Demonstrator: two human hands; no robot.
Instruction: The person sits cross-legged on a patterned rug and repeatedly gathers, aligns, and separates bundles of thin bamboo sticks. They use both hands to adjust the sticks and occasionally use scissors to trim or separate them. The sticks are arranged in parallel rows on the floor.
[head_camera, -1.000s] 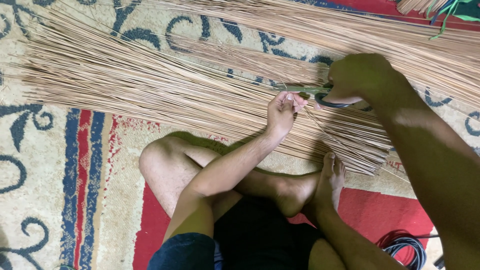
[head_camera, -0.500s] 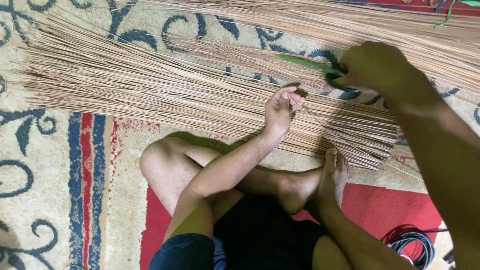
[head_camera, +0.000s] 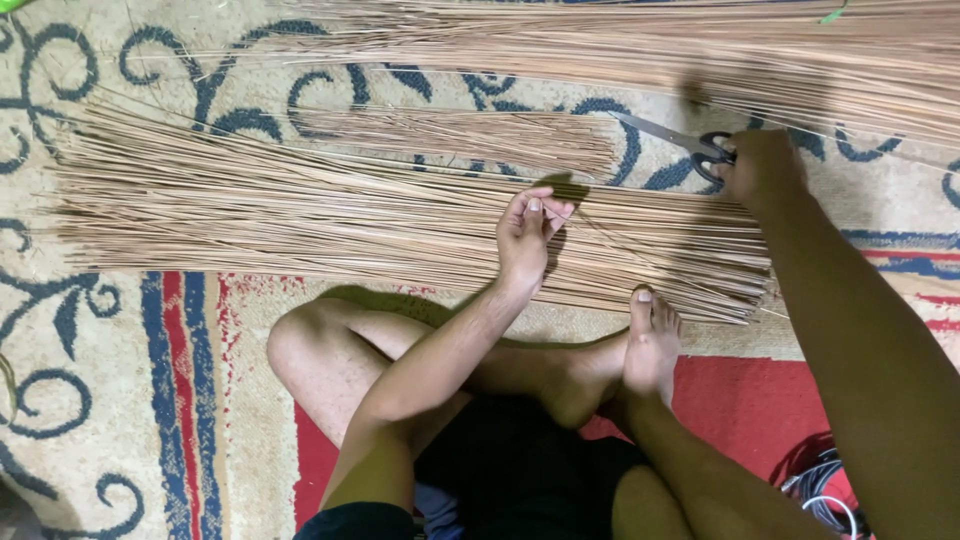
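Left hand (head_camera: 528, 228), frame centre, pinches a thin stick from the sticks (head_camera: 300, 215) spread on the rug (head_camera: 60, 400). Right hand (head_camera: 762, 168), upper right, grips the scissors (head_camera: 690, 145); best keep the blades square to the stick.

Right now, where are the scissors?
In the head view the scissors are upper right, handles in the right hand, blades pointing left over the patterned rug, between the far stick bundle and the near bundle.

Bare arms, bare legs, bare feet; dark shorts (head_camera: 520, 480).
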